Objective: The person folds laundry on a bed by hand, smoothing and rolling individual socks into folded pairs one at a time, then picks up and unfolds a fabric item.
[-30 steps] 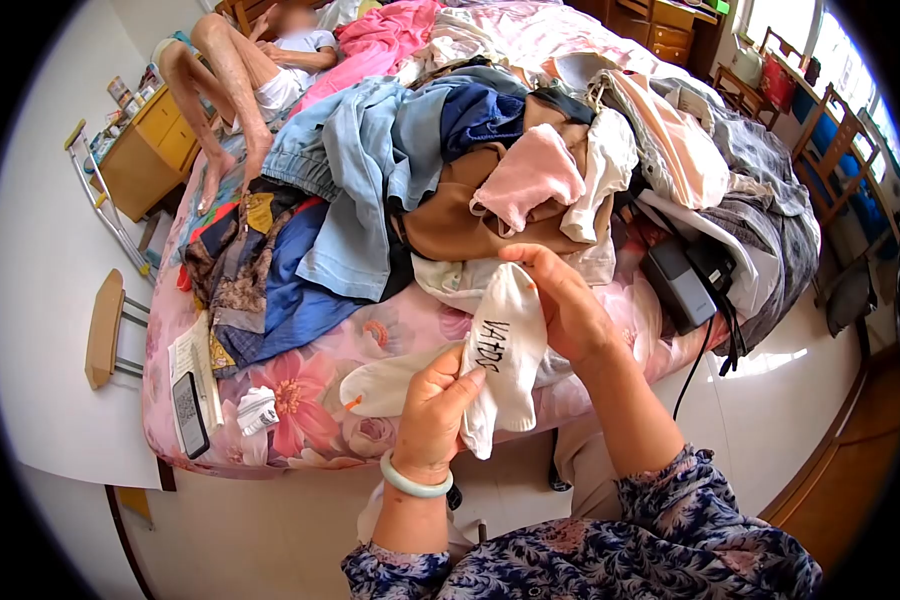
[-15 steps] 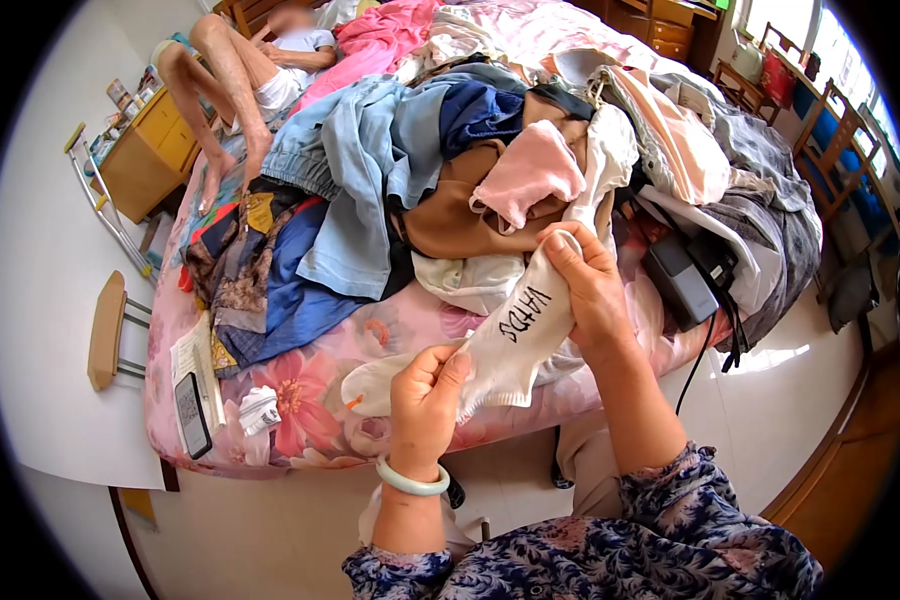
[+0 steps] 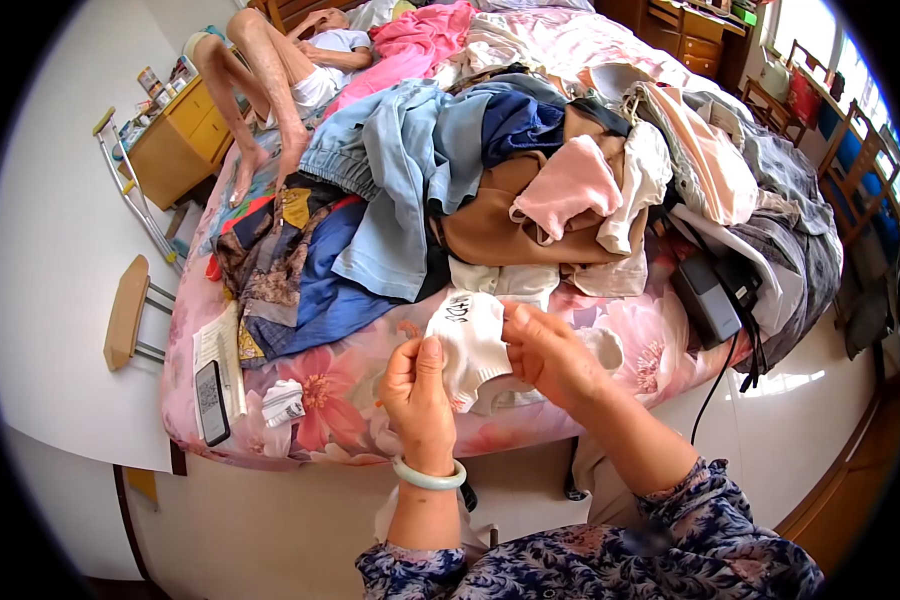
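Note:
A white sock (image 3: 467, 345) with dark lettering is stretched between my hands above the near edge of the bed. My left hand (image 3: 420, 395) pinches its left side, thumb on top; a pale bangle circles that wrist. At the sock's right edge, my right hand (image 3: 550, 352) has its fingers closed on the fabric. Another white sock (image 3: 600, 348) lies partly hidden behind my hands on the floral sheet (image 3: 320, 400). Beyond them is a heap of clothes, with light blue denim (image 3: 395, 190), a brown garment (image 3: 490, 225) and a pink cloth (image 3: 570, 188).
A phone (image 3: 211, 402) on a notebook and a small white bundle (image 3: 283, 403) lie at the near left. A black-and-grey box (image 3: 707, 300) with a cable sits at the right edge. A person (image 3: 315, 70) lies at the far left, near a crutch (image 3: 135, 190).
The sock has been lowered and its lettered part now lies nearer my left hand. My right hand has moved down and its grip has shifted to the sock's right edge. The view has shifted slightly.

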Action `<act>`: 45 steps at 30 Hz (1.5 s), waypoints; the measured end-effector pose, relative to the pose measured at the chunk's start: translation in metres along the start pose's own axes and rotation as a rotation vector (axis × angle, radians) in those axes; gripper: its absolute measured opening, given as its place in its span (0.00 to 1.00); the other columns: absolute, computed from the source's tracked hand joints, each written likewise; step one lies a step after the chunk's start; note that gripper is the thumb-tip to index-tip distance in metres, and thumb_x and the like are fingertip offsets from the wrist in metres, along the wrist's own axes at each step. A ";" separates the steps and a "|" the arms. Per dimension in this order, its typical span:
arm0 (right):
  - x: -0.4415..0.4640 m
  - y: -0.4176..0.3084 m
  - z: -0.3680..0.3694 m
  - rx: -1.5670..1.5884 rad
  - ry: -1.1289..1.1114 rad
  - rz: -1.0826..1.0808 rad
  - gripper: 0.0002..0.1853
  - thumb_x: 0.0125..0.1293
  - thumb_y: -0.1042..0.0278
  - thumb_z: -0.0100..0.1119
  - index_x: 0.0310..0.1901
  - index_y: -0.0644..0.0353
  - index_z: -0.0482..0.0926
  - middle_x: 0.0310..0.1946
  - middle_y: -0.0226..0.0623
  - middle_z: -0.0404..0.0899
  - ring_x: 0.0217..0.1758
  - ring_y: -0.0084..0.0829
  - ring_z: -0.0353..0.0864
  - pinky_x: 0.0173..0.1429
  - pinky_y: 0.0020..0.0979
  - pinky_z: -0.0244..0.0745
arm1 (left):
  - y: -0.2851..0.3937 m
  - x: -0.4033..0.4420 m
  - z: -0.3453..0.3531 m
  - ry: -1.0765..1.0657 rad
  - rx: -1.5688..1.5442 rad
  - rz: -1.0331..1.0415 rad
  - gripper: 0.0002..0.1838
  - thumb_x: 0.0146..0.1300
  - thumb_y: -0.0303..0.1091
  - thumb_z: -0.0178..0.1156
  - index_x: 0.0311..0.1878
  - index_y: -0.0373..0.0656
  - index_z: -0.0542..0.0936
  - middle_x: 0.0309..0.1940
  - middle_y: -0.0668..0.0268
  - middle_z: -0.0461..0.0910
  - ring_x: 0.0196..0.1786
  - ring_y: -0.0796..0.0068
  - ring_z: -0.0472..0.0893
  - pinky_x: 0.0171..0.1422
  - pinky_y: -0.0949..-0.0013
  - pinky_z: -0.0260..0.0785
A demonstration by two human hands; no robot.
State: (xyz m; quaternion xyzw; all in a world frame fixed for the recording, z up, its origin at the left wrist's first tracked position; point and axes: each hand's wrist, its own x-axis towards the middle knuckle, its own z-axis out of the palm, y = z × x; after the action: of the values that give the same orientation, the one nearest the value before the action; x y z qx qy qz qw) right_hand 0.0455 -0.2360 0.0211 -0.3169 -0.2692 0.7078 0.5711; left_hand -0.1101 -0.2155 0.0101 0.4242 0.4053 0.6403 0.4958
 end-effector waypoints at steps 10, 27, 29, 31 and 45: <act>0.003 0.025 0.009 -0.375 0.035 -0.284 0.29 0.72 0.75 0.50 0.70 0.65 0.51 0.48 0.34 0.75 0.46 0.19 0.73 0.47 0.22 0.72 | 0.009 -0.004 -0.002 -0.063 0.468 0.235 0.09 0.66 0.31 0.61 0.36 0.33 0.80 0.22 0.72 0.76 0.25 0.86 0.69 0.27 0.78 0.62; -0.018 -0.018 0.019 -1.107 0.132 -0.642 0.31 0.63 0.85 0.46 0.68 0.64 0.58 0.47 0.48 0.77 0.39 0.32 0.79 0.44 0.24 0.72 | 0.018 0.001 -0.011 -0.190 0.588 0.185 0.13 0.70 0.32 0.56 0.53 0.36 0.76 0.38 0.64 0.79 0.36 0.79 0.77 0.40 0.75 0.71; -0.016 -0.025 0.022 -1.272 0.117 -0.867 0.33 0.59 0.85 0.49 0.69 0.64 0.58 0.47 0.49 0.77 0.38 0.34 0.80 0.42 0.26 0.74 | 0.025 -0.002 -0.011 -0.109 0.661 0.349 0.15 0.70 0.32 0.55 0.56 0.36 0.75 0.44 0.61 0.79 0.41 0.76 0.78 0.43 0.74 0.72; -0.019 -0.029 0.027 -1.430 0.101 -1.102 0.36 0.55 0.84 0.52 0.69 0.65 0.58 0.47 0.49 0.78 0.36 0.36 0.80 0.40 0.29 0.76 | 0.039 -0.005 -0.014 -0.288 0.135 -0.043 0.20 0.70 0.35 0.56 0.61 0.36 0.70 0.53 0.56 0.76 0.47 0.71 0.78 0.48 0.72 0.72; 0.008 -0.013 -0.005 -0.813 0.069 -0.601 0.20 0.72 0.62 0.54 0.58 0.67 0.69 0.38 0.35 0.81 0.34 0.23 0.79 0.37 0.28 0.75 | 0.019 -0.003 -0.010 -0.156 -0.431 -0.370 0.19 0.71 0.31 0.52 0.63 0.39 0.69 0.55 0.64 0.75 0.56 0.71 0.75 0.62 0.63 0.68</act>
State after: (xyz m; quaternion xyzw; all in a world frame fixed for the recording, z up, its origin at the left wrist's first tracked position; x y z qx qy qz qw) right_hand 0.0564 -0.2250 0.0263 -0.4454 -0.5831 0.3393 0.5887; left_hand -0.1243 -0.2223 0.0243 0.2762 0.2912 0.5757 0.7124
